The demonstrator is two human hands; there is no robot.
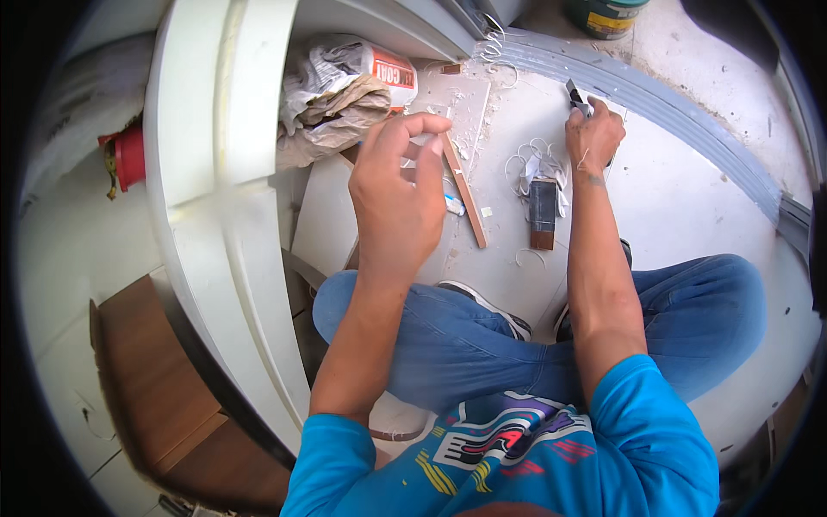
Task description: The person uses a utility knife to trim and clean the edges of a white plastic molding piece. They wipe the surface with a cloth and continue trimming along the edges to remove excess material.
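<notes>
My right hand [594,136], out in front on the right, is closed around a utility knife [575,96] whose dark blade end sticks out past the fingers. Most of the handle is hidden by the hand. Raised left of it is my left hand [399,194], fingers loosely curled, with a gap between thumb and forefinger and nothing visible in it. A thin brown wooden strip [465,194] lies slanted on the floor, its far end close to the left fingertips. Between my forearms is a dark-faced brown block [543,211], with crumpled white material [536,164] against its far end.
A crumpled paper sack [340,112] with a red-and-white label lies at the back left. Tall white panels [228,172] stand left of me. A grey metal floor track [663,112] curves along the right, with a dark green bucket [607,15] beyond. Curled shavings [493,43] litter the floor.
</notes>
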